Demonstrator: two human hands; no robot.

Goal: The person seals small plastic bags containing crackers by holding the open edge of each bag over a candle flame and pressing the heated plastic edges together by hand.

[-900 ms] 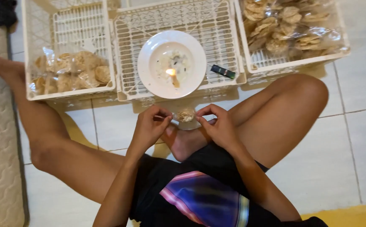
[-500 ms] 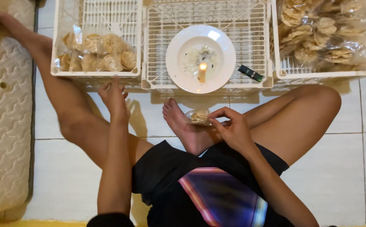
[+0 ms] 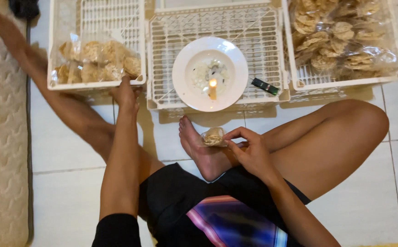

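a home floor: pale tiles [image 3: 391, 114], a quilted mattress [image 3: 2, 137], white plastic baskets [image 3: 217, 18] of bagged snacks.

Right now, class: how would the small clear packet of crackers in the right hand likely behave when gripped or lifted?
The small packet, pinched by the right hand, is probably light. Its thin clear film looks crinkly and perhaps slippery. The crackers inside seem brittle, so squeezing would likely crack them.

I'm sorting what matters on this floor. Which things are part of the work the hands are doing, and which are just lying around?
In use:
- small bag of crackers, held by the right hand
- left basket of filled bags, left hand at its front edge
- plate with a lit candle

Lying about:
- lighter
- mat
- dark cloth
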